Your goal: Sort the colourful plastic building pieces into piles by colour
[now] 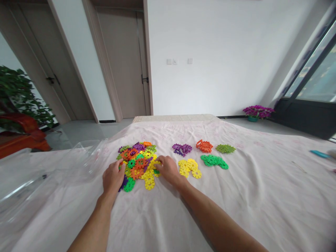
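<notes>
A mixed heap of plastic snowflake pieces (138, 162) in orange, yellow, green and purple lies on the pale pink cloth (236, 196). My left hand (112, 176) rests at the heap's left edge, fingers curled onto the pieces. My right hand (168, 168) is at the heap's right edge, fingers bent and pinching at a yellow piece. To the right lie sorted groups: yellow pieces (189, 168), purple pieces (182, 149), orange pieces (204, 146), dark green pieces (214, 161) and light green pieces (225, 148).
A clear plastic bag (47, 175) lies at the left on the cloth. A blue object (319, 154) sits at the far right edge. Beyond the covered surface are doors, a leafy plant (18, 98) and a pot of purple flowers (258, 112).
</notes>
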Available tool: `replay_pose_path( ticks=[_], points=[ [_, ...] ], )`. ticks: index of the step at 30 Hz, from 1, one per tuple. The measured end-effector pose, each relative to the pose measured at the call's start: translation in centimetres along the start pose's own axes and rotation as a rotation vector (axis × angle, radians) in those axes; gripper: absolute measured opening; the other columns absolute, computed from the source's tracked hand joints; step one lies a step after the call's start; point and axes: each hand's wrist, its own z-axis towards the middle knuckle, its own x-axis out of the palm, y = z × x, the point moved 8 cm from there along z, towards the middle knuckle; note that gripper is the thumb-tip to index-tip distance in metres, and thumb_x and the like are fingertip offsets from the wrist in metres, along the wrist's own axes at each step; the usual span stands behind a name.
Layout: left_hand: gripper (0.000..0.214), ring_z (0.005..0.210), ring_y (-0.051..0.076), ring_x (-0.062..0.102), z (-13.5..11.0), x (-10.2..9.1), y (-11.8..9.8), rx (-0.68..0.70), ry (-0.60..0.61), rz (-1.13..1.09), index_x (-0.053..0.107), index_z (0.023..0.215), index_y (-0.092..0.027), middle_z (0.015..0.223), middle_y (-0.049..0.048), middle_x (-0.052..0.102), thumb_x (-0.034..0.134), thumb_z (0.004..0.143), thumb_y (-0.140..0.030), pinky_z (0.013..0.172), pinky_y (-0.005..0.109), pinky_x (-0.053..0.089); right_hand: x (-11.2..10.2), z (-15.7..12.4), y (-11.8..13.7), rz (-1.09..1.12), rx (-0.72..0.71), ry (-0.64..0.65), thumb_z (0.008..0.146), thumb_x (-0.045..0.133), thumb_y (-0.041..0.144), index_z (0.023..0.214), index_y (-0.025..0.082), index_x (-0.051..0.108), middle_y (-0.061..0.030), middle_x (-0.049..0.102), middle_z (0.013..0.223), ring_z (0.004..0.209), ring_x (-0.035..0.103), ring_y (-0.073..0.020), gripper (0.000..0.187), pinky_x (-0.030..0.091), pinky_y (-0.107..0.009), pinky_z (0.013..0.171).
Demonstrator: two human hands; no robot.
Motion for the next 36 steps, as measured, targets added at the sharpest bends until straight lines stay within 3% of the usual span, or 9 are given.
replay_pose_path(
  ticks=[11,18,21,23,27,32,36],
  points=[
    [0.049,0.122,0.028,0.061,0.1,0.4,0.3,0.021,-0.01,-0.009,0.063,0.133,-0.018,0.132,0.0133,0.067,0.036,0.098,-0.039,0.104,0.041,0.045,-6.2,2.2,-5.9,0.103,0.031,0.161,0.077,0.063,0.017,0.089,0.019,0.077,-0.0008,0.075,0.085,0.076,0.066,-0.0153,0.019,0.042,-0.022,0.064],
    [0.049,0.121,0.027,0.061,0.1,0.4,0.4,0.005,-0.003,0.005,0.062,0.134,-0.019,0.132,0.0124,0.067,0.035,0.098,-0.04,0.102,0.039,0.045,-8.9,1.5,-10.0,-0.064,0.154,0.259,0.074,0.066,0.022,0.077,0.021,0.077,0.0003,0.071,0.07,0.065,0.062,-0.015,0.011,0.039,-0.022,0.059],
    [0.049,0.121,0.028,0.062,0.0,0.3,0.2,0.009,-0.007,0.01,0.063,0.133,-0.019,0.132,0.0127,0.067,0.035,0.098,-0.04,0.102,0.039,0.046,-10.8,1.3,-9.9,-0.208,0.234,0.149,0.077,0.063,0.022,0.075,0.022,0.077,-0.0033,0.072,0.072,0.068,0.065,-0.0178,0.014,0.039,-0.024,0.061],
    [0.049,0.121,0.028,0.062,0.0,0.2,0.2,0.01,-0.005,0.015,0.063,0.133,-0.019,0.132,0.0129,0.067,0.035,0.098,-0.04,0.102,0.04,0.046,-11.3,1.4,-8.5,-0.259,0.21,0.06,0.08,0.06,0.02,0.077,0.022,0.076,-0.0053,0.073,0.074,0.071,0.066,-0.019,0.017,0.04,-0.025,0.064],
    [0.048,0.121,0.026,0.062,0.0,0.2,0.2,0.01,-0.017,0.019,0.063,0.133,-0.02,0.132,0.0126,0.067,0.036,0.098,-0.04,0.103,0.038,0.045,-8.2,1.6,-4.3,-0.187,0.016,0.045,0.086,0.058,0.018,0.097,0.021,0.077,-0.0069,0.076,0.095,0.087,0.068,-0.0205,0.022,0.044,-0.026,0.073],
    [0.047,0.12,0.026,0.063,0.0,0.1,0.2,0.021,-0.033,0.015,0.064,0.132,-0.02,0.129,0.0118,0.069,0.037,0.098,-0.039,0.102,0.037,0.046,-2.4,0.4,0.7,-0.117,-0.31,0.098,0.091,0.059,0.019,0.127,0.021,0.066,-0.0092,0.068,0.129,0.119,0.059,-0.0231,0.037,0.041,-0.033,0.102],
    [0.047,0.119,0.026,0.063,0.1,0.1,0.1,0.018,-0.026,0.017,0.065,0.131,-0.019,0.128,0.0116,0.069,0.037,0.098,-0.038,0.101,0.037,0.046,0.3,-0.7,2.6,-0.094,-0.417,0.137,0.094,0.057,0.018,0.134,0.023,0.06,-0.0068,0.065,0.135,0.131,0.05,-0.0231,0.041,0.038,-0.034,0.107]
  ],
)
